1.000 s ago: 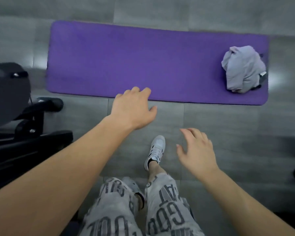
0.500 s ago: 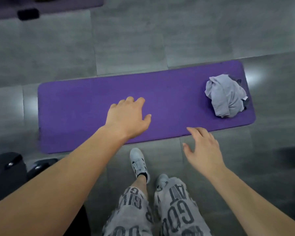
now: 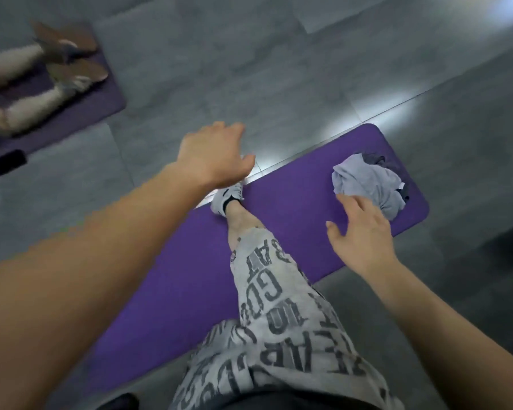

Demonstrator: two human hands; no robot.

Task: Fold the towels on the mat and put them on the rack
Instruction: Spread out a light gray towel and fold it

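At the right end of the mat (image 3: 279,220), the crumpled towels (image 3: 365,182) are now nearly reached by the spread, empty right hand (image 3: 362,235), the left hand (image 3: 214,155) being held open too, so pickup seems next.

text | printed trousers (image 3: 279,321) | large dark letters: "GO", "AT" | remaining print unreadable

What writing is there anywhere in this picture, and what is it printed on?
"GO": big dark letters on the person's grey printed trousers, seen turned sideways.
"AT": the same print, just above it towards the knee.
Rest of the trouser print: blurred and broken by folds, not readable.
White tag on the crumpled grey towel: too small to read.
Purple mat: no writing visible.
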